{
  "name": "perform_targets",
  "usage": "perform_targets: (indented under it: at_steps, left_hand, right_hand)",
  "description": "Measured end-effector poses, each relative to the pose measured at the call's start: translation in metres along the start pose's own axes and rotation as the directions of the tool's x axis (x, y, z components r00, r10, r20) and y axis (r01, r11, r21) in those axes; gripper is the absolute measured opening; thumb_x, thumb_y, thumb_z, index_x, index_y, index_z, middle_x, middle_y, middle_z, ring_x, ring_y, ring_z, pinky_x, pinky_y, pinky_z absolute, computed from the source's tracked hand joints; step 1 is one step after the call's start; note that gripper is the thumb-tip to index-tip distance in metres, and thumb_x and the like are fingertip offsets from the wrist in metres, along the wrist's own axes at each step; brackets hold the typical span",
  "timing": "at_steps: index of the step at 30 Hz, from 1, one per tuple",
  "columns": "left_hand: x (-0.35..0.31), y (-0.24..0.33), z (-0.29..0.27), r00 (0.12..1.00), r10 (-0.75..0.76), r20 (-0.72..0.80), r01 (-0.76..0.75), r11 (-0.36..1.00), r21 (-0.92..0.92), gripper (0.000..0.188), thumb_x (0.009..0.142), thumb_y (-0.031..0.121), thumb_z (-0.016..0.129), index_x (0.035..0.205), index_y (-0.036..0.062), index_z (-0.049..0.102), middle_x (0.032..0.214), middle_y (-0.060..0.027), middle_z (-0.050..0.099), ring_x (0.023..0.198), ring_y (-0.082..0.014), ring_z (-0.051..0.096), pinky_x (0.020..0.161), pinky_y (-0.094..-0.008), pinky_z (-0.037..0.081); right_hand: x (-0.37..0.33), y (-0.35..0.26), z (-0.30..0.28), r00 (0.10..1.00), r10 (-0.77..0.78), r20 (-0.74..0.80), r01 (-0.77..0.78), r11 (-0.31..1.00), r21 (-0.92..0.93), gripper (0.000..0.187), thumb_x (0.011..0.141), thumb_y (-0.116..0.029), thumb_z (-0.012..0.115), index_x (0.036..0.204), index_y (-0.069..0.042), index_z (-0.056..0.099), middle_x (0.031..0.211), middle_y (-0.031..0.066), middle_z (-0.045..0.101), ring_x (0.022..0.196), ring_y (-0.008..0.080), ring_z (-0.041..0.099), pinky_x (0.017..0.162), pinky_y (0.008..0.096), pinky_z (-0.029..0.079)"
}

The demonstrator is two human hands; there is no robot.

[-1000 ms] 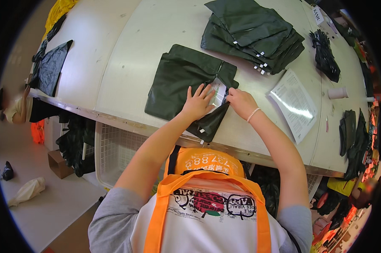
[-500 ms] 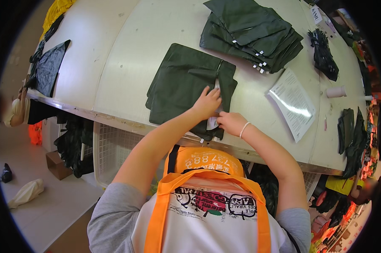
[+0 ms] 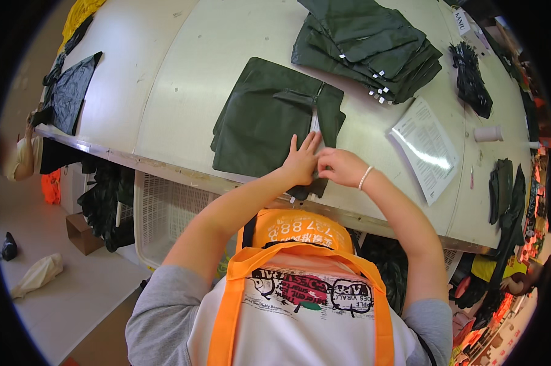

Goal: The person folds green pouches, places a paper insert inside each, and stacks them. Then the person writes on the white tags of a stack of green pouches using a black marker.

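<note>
A dark green folded garment (image 3: pixel 257 116) lies on the table in front of me, in a layered pile. Down its right side runs a slit with a white strip (image 3: pixel 315 122) showing inside. My left hand (image 3: pixel 300 165) rests flat on the cloth beside the slit, fingers stretched out. Close against it, my right hand (image 3: pixel 342 168), with a beaded bracelet on the wrist, has its fingers curled into a pinch at the slit's lower part. Whatever is between those fingertips is too small to make out.
A stack of dark green garments (image 3: pixel 367 49) with white tags sits at the far side. To the right lie a shiny printed sheet (image 3: pixel 427 149), a thread spool (image 3: pixel 488 133) and a black bundle (image 3: pixel 471 79). A white plastic basket (image 3: pixel 171 207) stands below the table's front edge.
My left hand has slid nearer to me along the slit, covering the white piece that showed there. My right hand has moved slightly away from me and to the right.
</note>
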State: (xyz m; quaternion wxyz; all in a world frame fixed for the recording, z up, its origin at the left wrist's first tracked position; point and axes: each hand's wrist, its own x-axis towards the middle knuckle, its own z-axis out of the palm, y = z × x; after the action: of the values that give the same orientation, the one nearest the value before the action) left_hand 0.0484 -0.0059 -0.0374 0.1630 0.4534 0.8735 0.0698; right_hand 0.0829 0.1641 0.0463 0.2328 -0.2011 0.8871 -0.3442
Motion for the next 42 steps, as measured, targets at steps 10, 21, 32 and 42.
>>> perform_targets:
  at_steps: [10, 21, 32, 42]
  left_hand:
    - [-0.032, 0.0, 0.015, 0.913, 0.396, -0.103, -0.405, 0.909, -0.095, 0.019, 0.068, 0.025, 0.067, 0.076, 0.0081, 0.071, 0.134, -0.0196, 0.048, 0.14, -0.0422, 0.025, 0.108, -0.07, 0.013]
    - [-0.031, -0.05, -0.047, 0.589, -0.51, -0.627, -0.046, 0.753, -0.656, 0.026, 0.079, -0.006, 0.056, 0.1, 0.0047, 0.067, 0.123, -0.0138, 0.058, 0.119, -0.0333, 0.051, 0.099, -0.0392, 0.041]
    - [-0.002, -0.018, 0.005, 0.852, -0.384, -0.357, 0.336, 0.922, -0.191, 0.071, 0.088, 0.036, 0.059, 0.146, 0.0051, 0.033, 0.154, -0.0148, 0.027, 0.142, -0.033, 0.024, 0.114, -0.0525, 0.017]
    - [-0.007, -0.033, 0.015, 0.837, -0.385, -0.388, 0.321, 0.921, -0.221, 0.044, 0.095, 0.024, 0.051, 0.138, 0.0124, 0.049, 0.151, -0.0095, 0.036, 0.139, -0.029, 0.032, 0.113, -0.0497, 0.022]
  right_hand:
    - [-0.025, 0.047, 0.115, 0.549, 0.733, -0.401, -0.291, 0.618, 0.731, 0.036, 0.085, -0.024, 0.072, 0.101, 0.005, 0.058, 0.071, 0.0075, 0.054, 0.065, 0.0169, 0.054, 0.062, 0.0315, 0.047]
    - [-0.013, 0.022, -0.02, 0.32, 0.401, -0.858, -0.153, 0.916, 0.371, 0.016, 0.095, -0.017, 0.055, 0.096, -0.001, 0.051, 0.073, 0.0194, 0.058, 0.064, 0.0297, 0.06, 0.059, 0.0392, 0.045]
    - [0.024, 0.158, -0.198, 0.182, 0.775, -0.605, 0.12, 0.593, 0.796, 0.035, 0.094, -0.031, 0.058, 0.106, 0.002, 0.059, 0.094, 0.0163, 0.067, 0.079, 0.0244, 0.066, 0.069, 0.0323, 0.054]
    - [-0.287, 0.253, -0.019, -0.475, 0.699, -0.534, -0.755, -0.012, 0.656, 0.055, 0.072, -0.036, 0.081, 0.108, 0.003, 0.065, 0.103, 0.0216, 0.066, 0.098, 0.0316, 0.063, 0.085, 0.0423, 0.051]
